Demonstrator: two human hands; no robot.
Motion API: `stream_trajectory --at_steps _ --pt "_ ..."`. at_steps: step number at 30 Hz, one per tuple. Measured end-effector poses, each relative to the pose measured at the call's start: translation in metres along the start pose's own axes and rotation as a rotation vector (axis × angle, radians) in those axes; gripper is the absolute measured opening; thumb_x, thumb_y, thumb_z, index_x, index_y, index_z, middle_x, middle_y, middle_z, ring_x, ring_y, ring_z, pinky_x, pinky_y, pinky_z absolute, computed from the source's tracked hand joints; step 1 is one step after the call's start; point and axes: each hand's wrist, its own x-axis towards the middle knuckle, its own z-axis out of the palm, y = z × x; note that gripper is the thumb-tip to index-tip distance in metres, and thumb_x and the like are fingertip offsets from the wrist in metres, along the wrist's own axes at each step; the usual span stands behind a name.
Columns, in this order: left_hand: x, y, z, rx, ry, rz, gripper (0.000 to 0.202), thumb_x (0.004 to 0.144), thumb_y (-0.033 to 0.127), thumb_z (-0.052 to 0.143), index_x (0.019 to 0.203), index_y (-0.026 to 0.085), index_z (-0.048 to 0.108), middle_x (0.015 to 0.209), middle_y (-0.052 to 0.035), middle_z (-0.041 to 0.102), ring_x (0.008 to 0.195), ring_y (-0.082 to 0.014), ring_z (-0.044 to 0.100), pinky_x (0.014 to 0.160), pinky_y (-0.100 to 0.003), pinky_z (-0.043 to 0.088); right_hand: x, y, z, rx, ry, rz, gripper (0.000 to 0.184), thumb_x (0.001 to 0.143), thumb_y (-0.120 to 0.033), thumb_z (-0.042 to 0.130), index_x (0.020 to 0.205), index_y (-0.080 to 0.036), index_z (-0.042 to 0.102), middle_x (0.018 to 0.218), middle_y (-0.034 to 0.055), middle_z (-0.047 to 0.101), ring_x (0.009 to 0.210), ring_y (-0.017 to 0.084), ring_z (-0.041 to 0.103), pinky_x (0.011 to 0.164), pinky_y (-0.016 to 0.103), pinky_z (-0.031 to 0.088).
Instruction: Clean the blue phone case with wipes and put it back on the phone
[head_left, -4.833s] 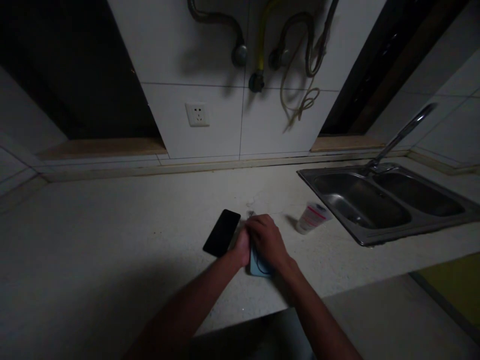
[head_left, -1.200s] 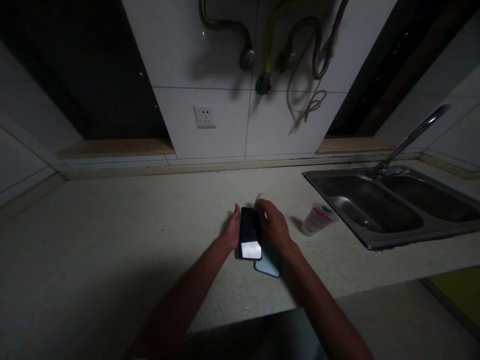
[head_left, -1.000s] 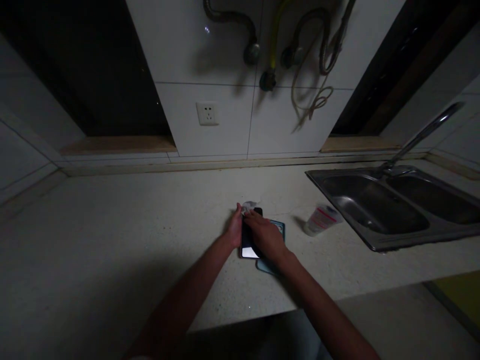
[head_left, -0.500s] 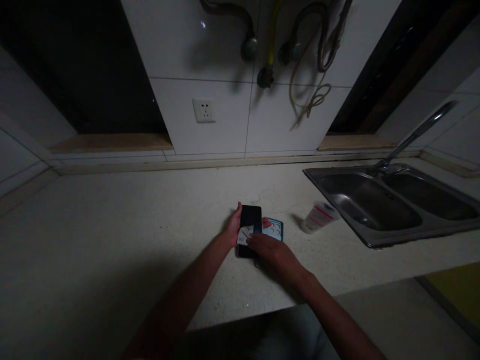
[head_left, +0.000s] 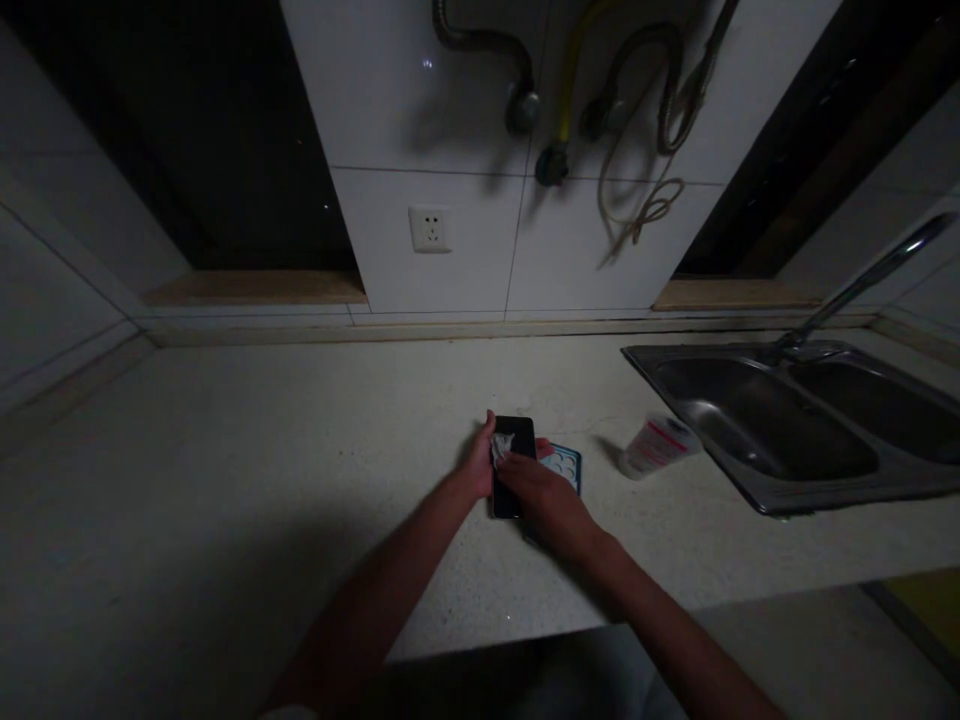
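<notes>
A black smartphone (head_left: 516,500) rests upright-facing in my left hand (head_left: 478,462), whose thumb lies along its left edge and whose fingertips show past the right edge. My right hand (head_left: 551,497) presses a small crumpled white wipe (head_left: 502,446) against the upper left of the dark screen. Under and to the right of the phone, a light-blue case or box with round shapes (head_left: 564,464) lies on the counter, partly hidden by my hands. To the right of it stands a clear plastic cup with red print (head_left: 654,446).
The pale countertop (head_left: 300,450) runs along a tiled wall with a power socket (head_left: 430,230). At the right is a double steel sink (head_left: 757,415) with a tap (head_left: 870,280). Hoses and pipes (head_left: 600,110) hang on the wall above.
My right hand has slid the wipe up the screen, and the wipe is now more bunched. The whole view has shifted slightly, with everything appearing further right.
</notes>
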Motion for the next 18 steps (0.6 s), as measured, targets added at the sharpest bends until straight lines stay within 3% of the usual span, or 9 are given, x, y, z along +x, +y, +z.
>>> stream_trajectory --at_steps 4,8,14,18 --pt "0.002 -0.001 -0.007 -0.030 -0.046 0.046 0.082 0.091 0.075 0.032 0.130 0.007 0.056 0.113 -0.0261 0.071 0.106 -0.0377 0.070 0.091 -0.055 0.051 -0.038 -0.021 -0.009 0.004 -0.007 -0.144 0.031 0.090 -0.003 0.057 0.114 -0.016 0.073 0.119 0.0123 0.075 0.119 0.024 0.068 0.098 0.037 0.059" --pt "0.000 -0.001 -0.006 -0.043 -0.095 0.043 0.084 0.090 0.077 0.034 0.132 0.007 0.054 0.113 -0.0263 0.071 0.106 -0.0375 0.070 0.091 -0.055 0.051 -0.049 -0.009 -0.015 0.008 -0.002 -0.124 0.032 0.093 -0.007 0.056 0.119 -0.020 0.070 0.119 0.0102 0.075 0.115 0.022 0.069 0.098 0.038 0.059" --pt "0.000 0.001 0.000 0.011 0.005 0.018 0.083 0.089 0.078 0.032 0.120 0.009 0.066 0.102 -0.0187 0.075 0.100 -0.0340 0.071 0.092 -0.045 0.051 -0.004 0.042 -0.024 -0.077 0.038 0.137 0.040 0.086 -0.003 0.055 0.120 -0.020 0.070 0.124 0.0139 0.072 0.115 0.026 0.068 0.096 0.045 0.058" --pt "0.000 0.000 0.004 0.005 0.033 0.046 0.077 0.091 0.076 0.033 0.117 0.013 0.069 0.097 -0.0155 0.076 0.097 -0.0322 0.072 0.091 -0.043 0.051 0.023 0.050 -0.022 -0.101 0.035 0.163 0.039 0.083 -0.002 0.057 0.115 -0.018 0.072 0.124 0.0139 0.072 0.118 0.029 0.067 0.101 0.047 0.055"
